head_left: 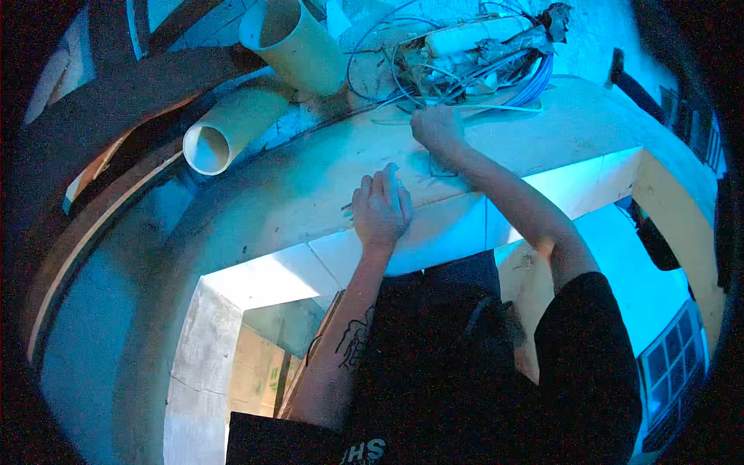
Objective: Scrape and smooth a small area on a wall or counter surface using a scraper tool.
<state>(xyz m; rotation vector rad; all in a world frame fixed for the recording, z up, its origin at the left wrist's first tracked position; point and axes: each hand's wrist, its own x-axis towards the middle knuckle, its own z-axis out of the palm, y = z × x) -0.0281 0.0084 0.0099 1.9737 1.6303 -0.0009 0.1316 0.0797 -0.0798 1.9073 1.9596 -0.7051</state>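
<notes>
My right hand (pixel 439 130) is closed in a fist just in front of a tangled bundle of cables (pixel 473 66). A pale cable (pixel 504 107) from the bundle runs close by its knuckles; whether the fist grips it is hidden. Below that wrist a thin dark wire loop (pixel 443 167) lies on the pale ledge (pixel 302 182). To the left and nearer to me, my left hand (pixel 381 208) rests over the ledge with its fingers bent together. What they close on, if anything, cannot be made out. A short dark sliver shows beside its outer edge.
Two pale pipes stand at the far left, one upright (pixel 306 54) and one lying toward me (pixel 232 132). A dark curved beam (pixel 116 97) passes beside them. White tiles (pixel 271 275) line the near edge of the ledge, above an opening. A window grille (pixel 673 360) shows at lower right.
</notes>
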